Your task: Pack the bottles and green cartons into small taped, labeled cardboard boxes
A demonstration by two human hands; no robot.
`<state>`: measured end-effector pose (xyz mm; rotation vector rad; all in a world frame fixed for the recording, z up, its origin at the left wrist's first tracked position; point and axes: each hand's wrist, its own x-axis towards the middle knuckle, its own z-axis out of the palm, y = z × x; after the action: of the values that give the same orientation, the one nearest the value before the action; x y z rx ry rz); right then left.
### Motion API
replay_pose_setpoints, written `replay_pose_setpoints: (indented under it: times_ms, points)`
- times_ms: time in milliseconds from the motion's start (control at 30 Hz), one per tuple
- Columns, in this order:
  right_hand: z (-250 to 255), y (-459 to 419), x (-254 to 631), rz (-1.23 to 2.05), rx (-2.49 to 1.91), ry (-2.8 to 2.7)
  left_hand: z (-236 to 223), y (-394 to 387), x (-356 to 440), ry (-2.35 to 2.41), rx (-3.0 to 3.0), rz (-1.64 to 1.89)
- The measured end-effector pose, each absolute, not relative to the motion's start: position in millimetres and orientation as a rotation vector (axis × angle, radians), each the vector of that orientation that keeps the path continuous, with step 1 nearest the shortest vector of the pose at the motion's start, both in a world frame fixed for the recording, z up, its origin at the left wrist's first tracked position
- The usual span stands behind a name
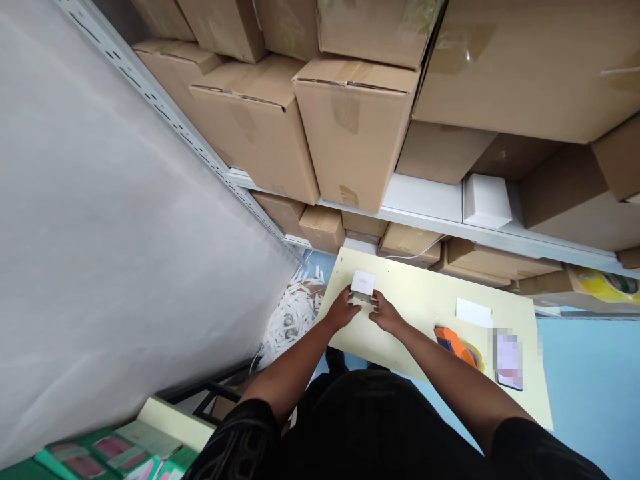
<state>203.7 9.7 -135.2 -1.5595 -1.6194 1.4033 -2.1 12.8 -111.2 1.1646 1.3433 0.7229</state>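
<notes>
White on top with a faint grey mark, a small square-topped box [363,281] is at the left end of a pale yellow rectangular table [417,297], nearer its far edge; I cannot tell whether it rests on the surface or is slightly raised. From my remote view, the bare left hand [343,309] flanks it toward the table's left edge, the bare right hand [386,315] toward the table's right. The fingers of both hands are bent, each thumb spread apart from them; fingertips reach the box's sides, but I cannot tell how firmly they press.

Toward the table's right end I see a white rectangular paper [473,312], an orange tape dispenser [456,347] with a yellowish roll, and a phone [509,360] with a pixelated screen, nearest the right edge. Just off the table's left end lies a heap of thin white strips [293,320]. Beyond the table's far edge stands a grey metal rack [183,137], stacked with brown cardboard boxes [350,133] and one plain white carton [487,203]. Past the table's far right corner I make out glossy yellow tape [603,283]. Light blue floor [590,373] extends right of the table.
</notes>
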Motion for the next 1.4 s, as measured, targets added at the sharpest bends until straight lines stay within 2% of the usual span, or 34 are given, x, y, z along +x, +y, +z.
replay_pose_setpoints:
  times_ms: [333,800,933,1167,1400]
  points:
    - [-140.6,109.8,162.6,1.357,-1.576,-1.530,-101.3,108.6,-15.9,1.385,1.217,0.779]
    - [-141.0,87.1,176.9,1.240,-1.691,-1.441,-96.7,101.6,-43.7,1.443,1.203,0.641]
    - [-130.4,56.0,189.5,1.397,-1.860,-1.251,-101.5,78.7,-62.9,1.458,1.163,0.588]
    - [-105.5,-8.4,216.4,1.364,-1.871,-1.048,-118.0,-5.4,-103.5,1.500,1.124,0.543]
    - [-93.2,-32.9,235.3,1.504,-1.840,-1.071,-97.2,-100.5,-108.9,1.646,1.220,0.527]
